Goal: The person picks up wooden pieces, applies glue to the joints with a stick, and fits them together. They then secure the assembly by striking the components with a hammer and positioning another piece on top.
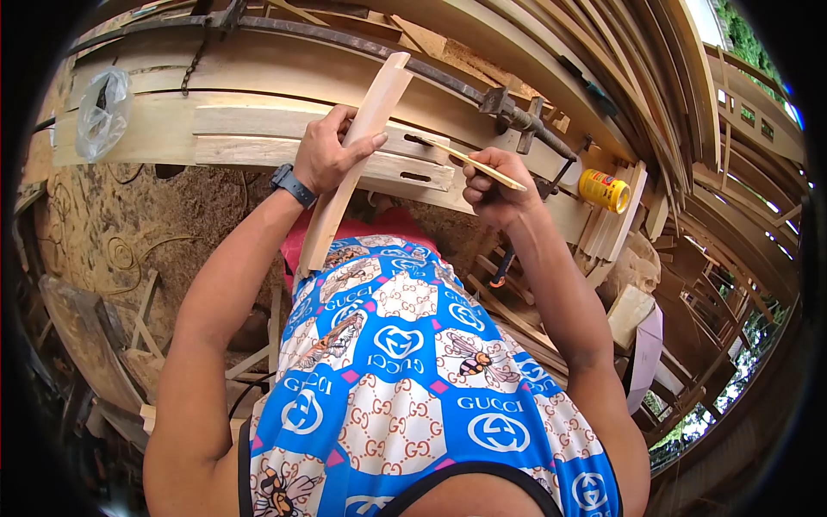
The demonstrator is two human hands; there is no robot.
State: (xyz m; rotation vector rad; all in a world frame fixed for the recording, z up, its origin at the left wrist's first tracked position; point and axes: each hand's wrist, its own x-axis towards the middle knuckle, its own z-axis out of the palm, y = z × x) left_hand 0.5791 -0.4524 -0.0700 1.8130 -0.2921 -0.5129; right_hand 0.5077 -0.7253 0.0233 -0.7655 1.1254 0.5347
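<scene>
Gripping flat wood slat (383, 95), left hand (326, 159); thin stick (461, 157), right hand (495, 194).

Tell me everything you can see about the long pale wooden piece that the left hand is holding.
The wooden piece is a long, flat, pale strip of bare wood, slightly curved. It stands tilted, its upper end over the planks, its lower end near the patterned shirt. The left hand grips it above the middle, fingers wrapped across its face. The thin stick in the right hand does not touch it.
</scene>
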